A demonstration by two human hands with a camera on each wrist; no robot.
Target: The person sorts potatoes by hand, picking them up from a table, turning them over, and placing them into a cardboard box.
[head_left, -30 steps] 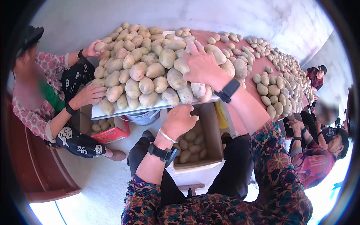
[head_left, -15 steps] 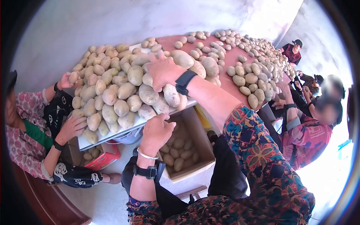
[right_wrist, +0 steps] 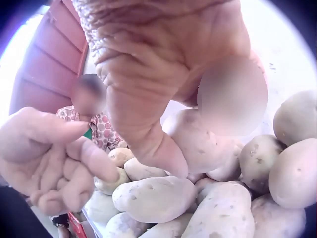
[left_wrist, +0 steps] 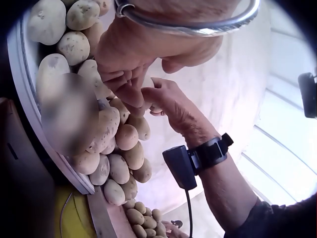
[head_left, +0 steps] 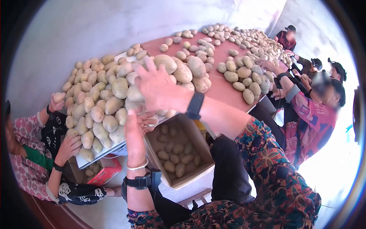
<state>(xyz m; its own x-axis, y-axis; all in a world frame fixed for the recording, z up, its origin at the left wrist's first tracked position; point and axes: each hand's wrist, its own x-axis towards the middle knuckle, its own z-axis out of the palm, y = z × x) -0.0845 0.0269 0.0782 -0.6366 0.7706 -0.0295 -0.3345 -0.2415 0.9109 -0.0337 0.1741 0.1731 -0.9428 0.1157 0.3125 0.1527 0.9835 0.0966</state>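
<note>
A heap of potatoes (head_left: 105, 114) covers the near part of the table. My right hand (head_left: 158, 86) reaches onto the heap with its fingers spread over the top. In the right wrist view its thumb bends against the side of a pale potato (right_wrist: 190, 131), and a blurred patch hides part of the far side. Low at the table's front edge is my left hand (head_left: 137, 124), holding nothing. Its fingers are loosely bent and the palm is turned partly up, as the right wrist view shows.
Under the table edge stands a cardboard box (head_left: 190, 173) with several potatoes in it. At left, a person in a pink patterned shirt (head_left: 28, 133) handles potatoes above a red box (head_left: 108, 170). More potatoes (head_left: 244, 76) lie on the reddish tabletop (head_left: 221, 57), with several people seated at right.
The view has swung so the heap sits farther left. My left hand has gone from loosely curled, back up, to more unfolded and raised nearer the right hand, which stays on the heap.
</note>
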